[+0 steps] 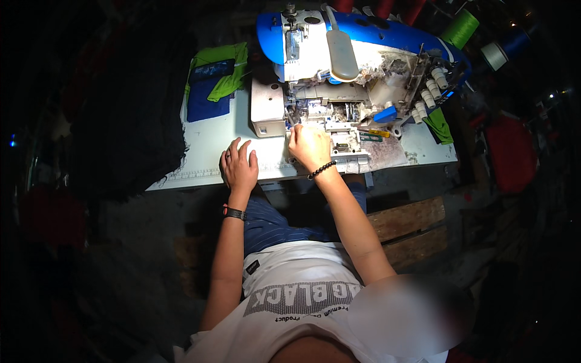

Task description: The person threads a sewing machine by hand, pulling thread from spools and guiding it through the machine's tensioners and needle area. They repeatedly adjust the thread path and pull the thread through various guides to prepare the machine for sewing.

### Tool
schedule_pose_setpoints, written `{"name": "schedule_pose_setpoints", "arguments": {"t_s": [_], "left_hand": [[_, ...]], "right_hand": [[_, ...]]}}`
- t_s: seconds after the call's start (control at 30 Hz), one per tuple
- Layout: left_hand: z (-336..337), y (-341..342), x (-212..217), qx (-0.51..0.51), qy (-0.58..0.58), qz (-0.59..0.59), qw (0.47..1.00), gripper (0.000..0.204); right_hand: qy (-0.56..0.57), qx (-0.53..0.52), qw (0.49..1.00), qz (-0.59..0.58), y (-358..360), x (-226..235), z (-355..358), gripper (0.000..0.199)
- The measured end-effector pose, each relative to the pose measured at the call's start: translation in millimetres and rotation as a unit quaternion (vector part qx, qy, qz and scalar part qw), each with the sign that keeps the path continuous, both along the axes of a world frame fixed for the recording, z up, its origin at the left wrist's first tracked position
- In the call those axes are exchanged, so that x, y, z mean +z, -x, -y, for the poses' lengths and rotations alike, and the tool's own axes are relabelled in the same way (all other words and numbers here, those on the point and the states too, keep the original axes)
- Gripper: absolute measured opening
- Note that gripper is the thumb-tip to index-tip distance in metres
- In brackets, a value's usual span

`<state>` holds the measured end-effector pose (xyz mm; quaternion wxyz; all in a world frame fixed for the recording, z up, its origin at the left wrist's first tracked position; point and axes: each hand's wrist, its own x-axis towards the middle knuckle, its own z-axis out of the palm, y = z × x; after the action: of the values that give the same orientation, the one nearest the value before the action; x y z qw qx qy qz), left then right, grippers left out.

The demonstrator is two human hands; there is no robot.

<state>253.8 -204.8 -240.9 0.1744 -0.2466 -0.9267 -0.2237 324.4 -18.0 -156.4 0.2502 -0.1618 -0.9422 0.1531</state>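
A blue and white overlock sewing machine (363, 33) stands at the far side of the table, its front opened so the inner metal parts show, dusted with lint. My right hand (311, 145) is closed at the needle area, thumb and fingers pressed together; what they grip, if anything, is hidden. Just left of it is the machine's pale, box-shaped side plate (267, 109). My left hand (239, 168) lies on the white table (203, 157) near its front edge, fingers spread, holding nothing. A lamp-lit grey presser-like lever (343, 55) hangs over the machine's front.
Green cloth (224, 55), blue cloth (207, 107) and a dark flat phone-like object (212, 71) lie at left. Dark fabric (130, 115) is heaped beyond them. Small yellow-handled tools (379, 133) rest by the machine. Thread cones (461, 29) stand at back right; a wooden bench (407, 221) is below.
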Motion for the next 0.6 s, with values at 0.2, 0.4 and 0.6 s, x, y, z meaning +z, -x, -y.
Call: {"name": "schedule_pose_setpoints", "arguments": {"t_s": [0.2,0.4,0.6], "left_hand": [[1.7,-1.0,0.1,0.005,-0.002,-0.003,1.000,0.034],[0.6,-1.0,0.6,0.000,-0.003,-0.008,1.000,0.034],[1.0,-0.1,-1.1,0.000,-0.008,-0.003,1.000,0.034]], "right_hand": [[0.035,-0.020,0.999,0.021,-9.6,9.0,3.2,0.025],[0.025,-0.019,0.999,0.007,-2.2,8.3,-0.2,0.024],[0.023,-0.011,0.999,0.046,-11.1,4.1,3.8,0.025]]}}
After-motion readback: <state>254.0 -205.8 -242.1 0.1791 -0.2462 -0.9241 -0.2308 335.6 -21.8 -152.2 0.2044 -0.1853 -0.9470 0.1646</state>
